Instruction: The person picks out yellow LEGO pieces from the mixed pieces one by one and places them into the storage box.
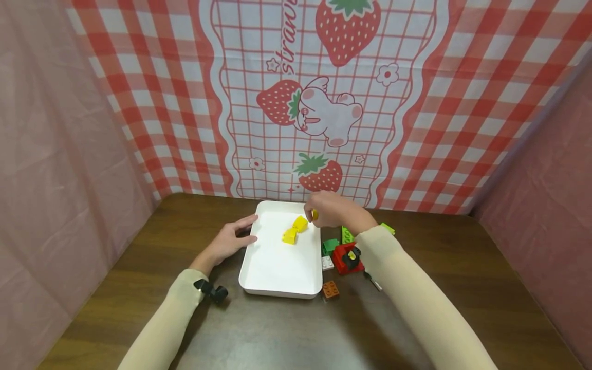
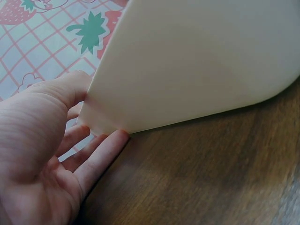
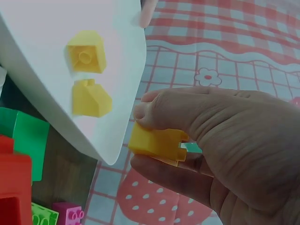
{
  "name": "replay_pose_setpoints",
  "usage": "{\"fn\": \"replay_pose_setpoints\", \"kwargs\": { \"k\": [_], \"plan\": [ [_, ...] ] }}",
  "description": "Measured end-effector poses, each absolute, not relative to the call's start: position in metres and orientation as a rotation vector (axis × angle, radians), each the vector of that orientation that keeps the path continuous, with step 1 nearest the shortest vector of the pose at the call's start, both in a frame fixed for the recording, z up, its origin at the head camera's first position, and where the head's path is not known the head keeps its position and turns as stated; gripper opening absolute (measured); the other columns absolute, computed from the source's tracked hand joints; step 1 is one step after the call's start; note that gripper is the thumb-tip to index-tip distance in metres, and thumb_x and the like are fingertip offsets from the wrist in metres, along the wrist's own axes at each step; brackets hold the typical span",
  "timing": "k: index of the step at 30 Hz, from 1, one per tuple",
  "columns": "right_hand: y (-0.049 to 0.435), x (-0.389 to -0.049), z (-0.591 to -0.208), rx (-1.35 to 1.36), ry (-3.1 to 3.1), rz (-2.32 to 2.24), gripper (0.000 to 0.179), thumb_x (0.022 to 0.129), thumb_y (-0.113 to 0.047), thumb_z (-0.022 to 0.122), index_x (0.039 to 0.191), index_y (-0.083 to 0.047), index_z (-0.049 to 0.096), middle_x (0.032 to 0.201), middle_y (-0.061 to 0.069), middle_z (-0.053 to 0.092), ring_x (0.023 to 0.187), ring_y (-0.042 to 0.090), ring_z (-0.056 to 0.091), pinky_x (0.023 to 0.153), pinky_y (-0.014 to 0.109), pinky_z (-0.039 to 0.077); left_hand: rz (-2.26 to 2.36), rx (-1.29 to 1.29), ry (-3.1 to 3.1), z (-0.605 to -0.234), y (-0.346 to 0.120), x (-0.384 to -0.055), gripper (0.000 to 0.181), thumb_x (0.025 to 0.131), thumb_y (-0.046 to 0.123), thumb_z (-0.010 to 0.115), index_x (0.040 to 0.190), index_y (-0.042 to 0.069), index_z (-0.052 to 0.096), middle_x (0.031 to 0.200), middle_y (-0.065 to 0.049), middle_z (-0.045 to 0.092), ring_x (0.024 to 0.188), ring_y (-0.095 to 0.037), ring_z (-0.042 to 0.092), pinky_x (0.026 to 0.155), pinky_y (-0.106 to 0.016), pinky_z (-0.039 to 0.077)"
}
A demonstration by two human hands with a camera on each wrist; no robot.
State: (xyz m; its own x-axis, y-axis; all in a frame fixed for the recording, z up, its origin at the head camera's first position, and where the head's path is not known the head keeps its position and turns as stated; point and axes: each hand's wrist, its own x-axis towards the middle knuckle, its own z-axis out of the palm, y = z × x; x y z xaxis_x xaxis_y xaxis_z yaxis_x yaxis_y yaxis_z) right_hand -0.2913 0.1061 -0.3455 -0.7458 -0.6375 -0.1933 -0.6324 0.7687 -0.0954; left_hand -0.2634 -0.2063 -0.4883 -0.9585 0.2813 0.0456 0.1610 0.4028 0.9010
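Observation:
My right hand (image 1: 329, 209) pinches a yellow toy brick (image 3: 157, 141) between thumb and fingers, over the far right corner of the white tray (image 1: 281, 272). In the right wrist view the brick's studs point toward the palm. Two more yellow bricks (image 1: 300, 223) with sloped sides lie close together inside the tray. Against the tray's left side rests my left hand (image 1: 226, 239), thumb and fingers spread. The left wrist view has its fingertips (image 2: 119, 136) touching the outer wall near a corner.
Right of the tray are a green brick (image 1: 330, 246), a white brick (image 1: 327, 263), a brown brick (image 1: 330, 290), and a red piece (image 1: 346, 258) with something black on it. A pink brick (image 3: 69, 213) sits beside a lime brick (image 3: 43, 214). A strawberry-print cloth (image 1: 324, 113) hangs behind the table.

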Motion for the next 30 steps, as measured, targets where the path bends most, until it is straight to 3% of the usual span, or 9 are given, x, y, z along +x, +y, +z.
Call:
{"fn": "replay_pose_setpoints", "kwargs": {
  "k": [30],
  "plan": [
    [0.089,-0.285,-0.360,-0.909,2.685,-0.044,0.009,0.101,-0.009,0.084,0.109,-0.012,0.086,0.133,0.005,0.079,0.110,0.025,0.067,0.105,0.039,0.066,1.600,0.407,2.538,-0.487,-0.205,-0.261,0.068,0.108,0.010,0.073,0.170,0.002,0.047,0.181,-0.021,0.041,0.169,-0.047,0.038,0.138,-0.066,0.032]
  ]
}}
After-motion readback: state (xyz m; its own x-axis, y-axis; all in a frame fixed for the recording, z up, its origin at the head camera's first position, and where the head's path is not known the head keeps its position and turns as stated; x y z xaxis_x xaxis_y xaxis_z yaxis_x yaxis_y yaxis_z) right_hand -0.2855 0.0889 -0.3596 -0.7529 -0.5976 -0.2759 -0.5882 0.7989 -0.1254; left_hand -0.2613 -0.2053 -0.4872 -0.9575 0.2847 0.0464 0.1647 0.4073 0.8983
